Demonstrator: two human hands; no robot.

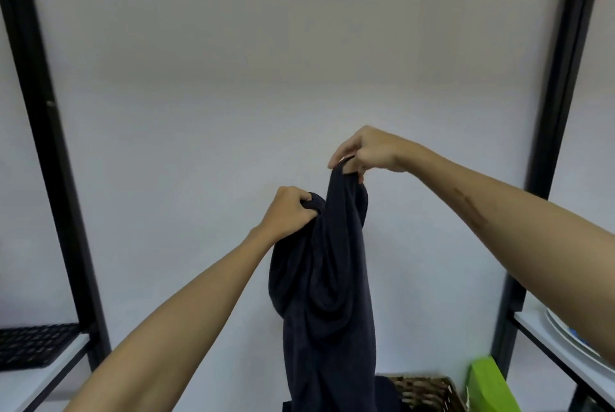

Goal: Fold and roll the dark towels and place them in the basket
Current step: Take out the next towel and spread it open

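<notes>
Dark navy cloth hangs in the air before a pale wall: one towel (324,278), held up by both hands and dropping straight down past the bottom of the view. Its long axis runs vertical, top edge at the hands, bulk below them.

The right hand (364,152) is the higher one, fingers curled over and pinching a bunched bit of the top edge. The left hand (288,212) sits lower and to the left, fist closed round another gather of the same edge. The two grips are close together, so the cloth between them sags in a deep loop rather than lying flat, and the rest falls in loose twisted folds.

The basket (429,391), woven and brown, shows at the lower edge just right of the hanging cloth, below both hands; the towel's lower end passes in front of its left side. Something dark lies at its left rim, but I cannot tell whether that is a second towel or part of this one.

As I judge it, the fold is not yet begun: the hands need to part sideways along the top edge to spread the towel flat. No desk shows here, only black shelf posts (46,145) at either side, plates (572,340) on the right shelf and a green block (489,385) beside the basket.
</notes>
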